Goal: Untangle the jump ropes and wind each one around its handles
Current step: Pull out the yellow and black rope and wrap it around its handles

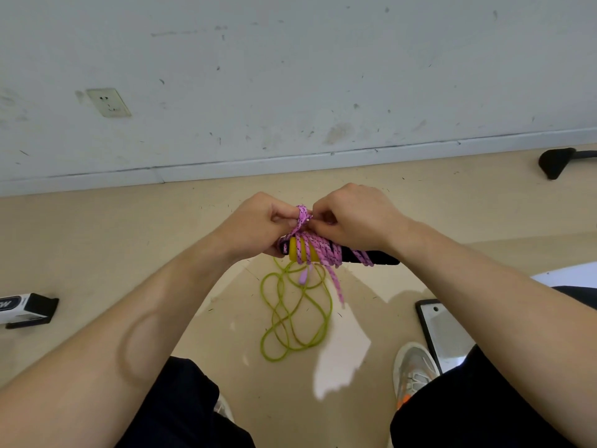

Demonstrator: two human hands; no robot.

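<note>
The left grip and the right grip meet knuckle to knuckle in front of the person, above the floor. Both are clenched on the pink jump rope. Each pinches the same short loop of cord, which stands up between the two thumbs. Just under the grips lie the black handles, held side-on. One end is tucked against the lower fingers of the left grip and the other juts out beneath the right wrist. Many turns of the pink cord cross the handles at a slant, thickest near the left grip, where a yellow band shows through. Below the grips a loose pink tail hangs down, and beside it dangles a small lilac end piece. Straight beneath that, the green jump rope lies on the floor in slack, overlapping loops, between the person's knees and touching neither grip. Well out to the left-grip side a black-and-white box rests on the floor. Below the right forearm are a black-framed white panel and a grey shoe. Beyond the grips rises a scuffed wall with a socket. A black object sits far off past the right grip; what it is cannot be told.
</note>
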